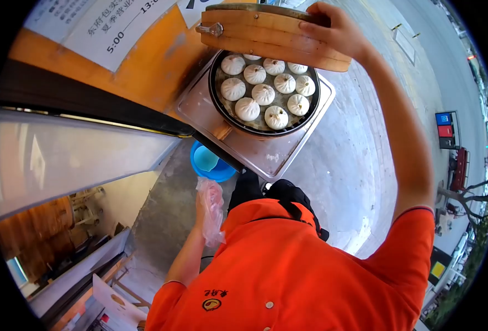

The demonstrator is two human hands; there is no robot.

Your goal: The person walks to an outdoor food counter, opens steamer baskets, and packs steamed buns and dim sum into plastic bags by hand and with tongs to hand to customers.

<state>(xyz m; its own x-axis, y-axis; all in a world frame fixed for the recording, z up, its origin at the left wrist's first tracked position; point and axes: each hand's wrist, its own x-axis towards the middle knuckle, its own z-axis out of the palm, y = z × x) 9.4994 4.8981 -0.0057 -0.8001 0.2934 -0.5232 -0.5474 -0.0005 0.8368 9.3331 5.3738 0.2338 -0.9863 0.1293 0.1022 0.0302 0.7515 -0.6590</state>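
Note:
My right hand (pixel 335 27) grips the rim of a round wooden steamer basket (pixel 271 34), fingers over the top edge. The basket is raised and tilted above the back of the tier beneath, and a metal handle (pixel 215 29) shows on its left side. Below it lies an open round steamer tier (pixel 213 99) with several pleated white buns (pixel 263 94); the farthest are partly hidden by the raised basket. Down by my left side, my left hand (pixel 202 201) is closed around a crumpled clear pinkish plastic bag (pixel 215 218), which covers most of its fingers.
The tier stands on a metal stove top (pixel 277 157). A blue basin (pixel 220 172) with a lighter bowl (pixel 205 158) sits on the floor below. An orange panel (pixel 139 83) with paper signs borders the left. Concrete pavement (pixel 349 182) and a street lie right.

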